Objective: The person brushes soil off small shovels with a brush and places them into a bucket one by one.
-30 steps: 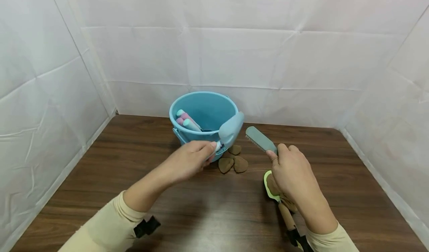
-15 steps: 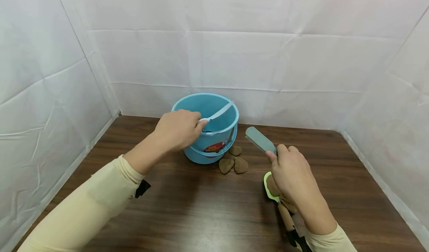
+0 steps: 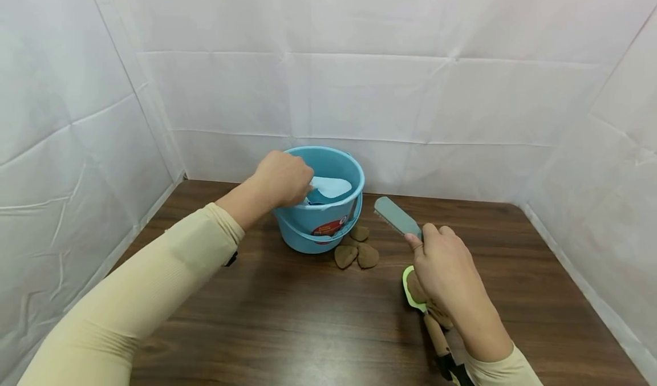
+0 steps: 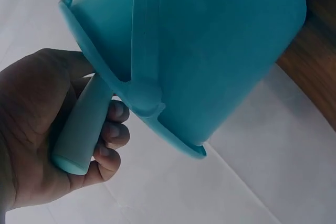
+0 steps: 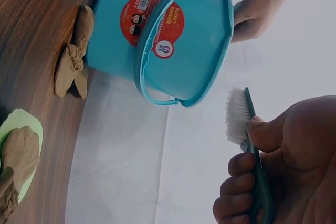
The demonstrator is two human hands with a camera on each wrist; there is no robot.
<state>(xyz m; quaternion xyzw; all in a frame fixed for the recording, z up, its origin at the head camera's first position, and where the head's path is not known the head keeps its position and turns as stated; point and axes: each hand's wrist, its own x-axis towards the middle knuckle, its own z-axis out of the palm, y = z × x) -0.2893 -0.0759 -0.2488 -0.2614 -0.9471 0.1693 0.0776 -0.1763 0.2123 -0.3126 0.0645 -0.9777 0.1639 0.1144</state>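
My left hand (image 3: 284,178) is over the left rim of a light-blue bucket (image 3: 315,220), gripping a light-blue trowel by its handle (image 4: 84,124). The trowel's blade (image 3: 331,187) lies inside the bucket opening. In the left wrist view, curled fingers wrap round this pale handle beside the rim. My right hand (image 3: 446,266) grips a grey-green brush (image 3: 397,216) with white bristles (image 5: 239,116), held to the right of the bucket. In the head view the bristles face mostly downward. The rest of the bucket's inside is largely hidden.
Several flat brown leaf-shaped pieces (image 3: 366,256) lie by the bucket's base. A lime-green trowel-like tool (image 3: 436,334) with a tan handle lies below my right hand, brown pieces on and beside it. White sheets (image 3: 369,95) enclose the dark wooden table (image 3: 308,317).
My left hand has carried the trowel from in front of the bucket up to its left rim, and the blade has gone into the opening. The right hand with the brush has stayed nearly still.
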